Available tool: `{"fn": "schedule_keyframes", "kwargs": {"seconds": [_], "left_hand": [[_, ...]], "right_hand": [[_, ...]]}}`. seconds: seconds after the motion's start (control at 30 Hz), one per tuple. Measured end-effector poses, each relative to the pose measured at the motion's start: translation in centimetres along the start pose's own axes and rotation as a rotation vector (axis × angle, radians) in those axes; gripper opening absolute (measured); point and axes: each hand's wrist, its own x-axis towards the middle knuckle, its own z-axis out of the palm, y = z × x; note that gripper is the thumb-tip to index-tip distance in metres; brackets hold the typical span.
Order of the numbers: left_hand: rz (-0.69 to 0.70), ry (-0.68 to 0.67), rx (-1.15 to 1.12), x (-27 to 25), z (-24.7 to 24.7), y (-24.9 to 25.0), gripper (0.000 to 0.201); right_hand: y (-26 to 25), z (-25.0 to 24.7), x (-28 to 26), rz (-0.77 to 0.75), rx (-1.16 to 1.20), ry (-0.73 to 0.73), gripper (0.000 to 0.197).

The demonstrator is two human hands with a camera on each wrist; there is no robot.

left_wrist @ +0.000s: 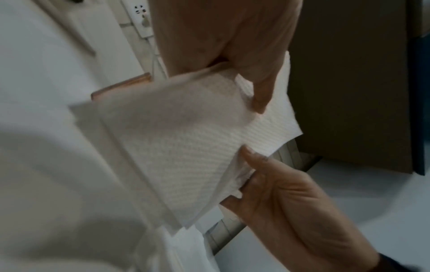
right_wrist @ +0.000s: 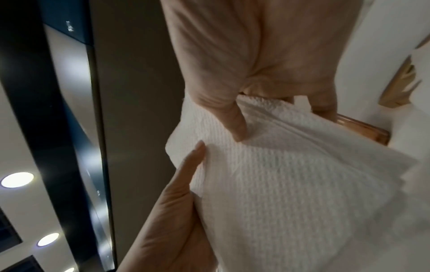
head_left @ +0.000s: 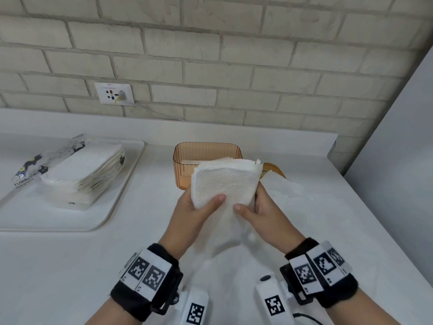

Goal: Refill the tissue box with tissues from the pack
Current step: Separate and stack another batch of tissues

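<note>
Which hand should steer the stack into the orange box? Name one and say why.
Right hand, probably. Both hands grip the tissue stack, but the right sits nearer the orange box behind it; the left hand holds the near corner.

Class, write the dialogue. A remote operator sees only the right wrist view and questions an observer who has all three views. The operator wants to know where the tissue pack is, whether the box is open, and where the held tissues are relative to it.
Operator: I see the left hand and right hand gripping a tissue stack. Where is the pack?
Observer: The tissue pack lies on a tray, left of the hands.
Operator: Is the box open?
Observer: Yes, the amber tissue box stands lidless, with some tissues inside.
Operator: Is the stack in it?
Observer: No, it is held on the box's near side.
</note>
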Motion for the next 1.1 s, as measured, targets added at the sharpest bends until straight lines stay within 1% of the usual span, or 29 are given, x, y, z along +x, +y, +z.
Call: {"fn": "schedule_keyframes", "kwargs": {"seconds": [0.07, 0.1, 0.13, 0.17, 0.2, 0.23, 0.3, 0.37, 0.4, 0.43, 0.47, 0.53, 0.57, 0.6, 0.63, 0.7, 0.73, 0.77, 0.8, 0.83, 0.87, 0.93, 0.97, 1.03, 1.1], "left_hand": [[-0.008, -0.03, 0.014, 0.1, -0.7, -0.5, 0.046], [-0.029, -0.041, 0.034, 0.1, -1.0, -1.0, 0.051], [-0.056, -0.056, 0.072, 0.0, -1.2, -1.6, 0.052], [-0.083, -0.077, 0.121, -0.2, -1.1, -2.1, 0.047], [-0.105, -0.082, 0.166, -0.4, -1.0, -2.5, 0.038], [-0.118, -0.064, 0.2, -0.5, -0.8, -2.7, 0.028], [-0.138, 0.031, 0.219, -0.4, -0.6, -2.6, 0.018], [-0.158, 0.151, 0.113, 0.0, -0.8, -2.1, 0.019], [-0.171, 0.192, 0.012, 0.2, -0.9, -1.8, 0.024], [-0.176, 0.199, -0.116, 0.3, -1.0, -1.6, 0.031], [-0.18, 0.176, -0.252, 0.3, -1.1, -1.5, 0.039], [-0.199, 0.11, -0.477, 0.0, -0.8, -1.2, 0.049], [-0.207, 0.078, -0.547, -0.2, -0.6, -1.4, 0.05], [-0.212, 0.058, -0.583, -0.4, -0.7, -1.6, 0.049], [-0.215, 0.053, -0.578, -0.6, -1.0, -1.8, 0.049], [-0.222, 0.075, -0.479, -0.7, -2.6, -2.2, 0.055], [-0.231, 0.082, -0.402, -0.6, -3.7, -2.4, 0.064], [-0.244, 0.06, -0.303, -0.6, -4.8, -2.4, 0.075], [-0.262, 0.007, -0.204, -0.7, -5.6, -2.5, 0.082], [-0.292, -0.068, -0.12, -0.8, -6.2, -2.4, 0.085], [-0.329, -0.141, -0.047, -0.8, -6.6, -2.4, 0.082], [-0.378, -0.235, 0.084, -1.0, -6.6, -2.1, 0.061], [-0.368, -0.259, 0.149, -1.1, -6.5, -2.0, 0.052], [-0.323, -0.269, 0.245, -1.1, -6.5, -2.1, 0.049], [-0.295, -0.237, 0.303, -1.0, -6.8, -2.2, 0.042]], "right_hand": [[0.5, 0.2, -0.1, 0.006, -0.017, 0.009, 0.059], [0.9, 0.5, -0.3, 0.037, -0.036, -0.003, 0.057], [1.6, 0.8, -0.6, 0.072, -0.061, -0.024, 0.056], [2.1, 1.4, -0.8, 0.101, -0.088, -0.043, 0.056], [2.5, 1.9, -0.9, 0.121, -0.116, -0.052, 0.057], [2.7, 2.3, -0.9, 0.13, -0.136, -0.048, 0.058], [2.2, 2.6, -0.4, 0.13, -0.107, -0.003, 0.052], [1.9, 2.1, 0.0, 0.147, -0.038, 0.07, 0.048], [1.7, 1.8, 0.1, 0.173, -0.017, 0.103, 0.047], [1.7, 1.4, 0.0, 0.206, 0.014, 0.119, 0.045], [1.7, 1.2, -0.3, 0.241, 0.091, 0.112, 0.043], [2.0, 1.5, -0.8, 0.307, 0.422, 0.045, 0.041], [2.0, 1.7, -1.0, 0.325, 0.602, 0.017, 0.04], [2.1, 1.8, -1.2, 0.318, 0.721, 0.013, 0.04], [2.1, 1.7, -1.1, 0.296, 0.763, 0.025, 0.04], [2.3, 1.0, -0.8, 0.261, 0.715, 0.074, 0.046], [2.3, 0.5, -0.7, 0.252, 0.666, 0.108, 0.052], [2.3, -0.1, -0.5, 0.25, 0.61, 0.144, 0.057], [2.3, -0.6, -0.5, 0.248, 0.544, 0.171, 0.057], [2.2, -0.9, -0.4, 0.242, 0.471, 0.188, 0.053], [2.1, -1.2, -0.3, 0.234, 0.403, 0.187, 0.048], [1.7, -1.4, -0.1, 0.22, 0.294, 0.145, 0.04], [1.5, -1.3, 0.0, 0.213, 0.248, 0.12, 0.037], [1.0, -1.3, 0.1, 0.185, 0.166, 0.074, 0.031], [0.7, -1.5, 0.1, 0.146, 0.101, 0.031, 0.028]]}}
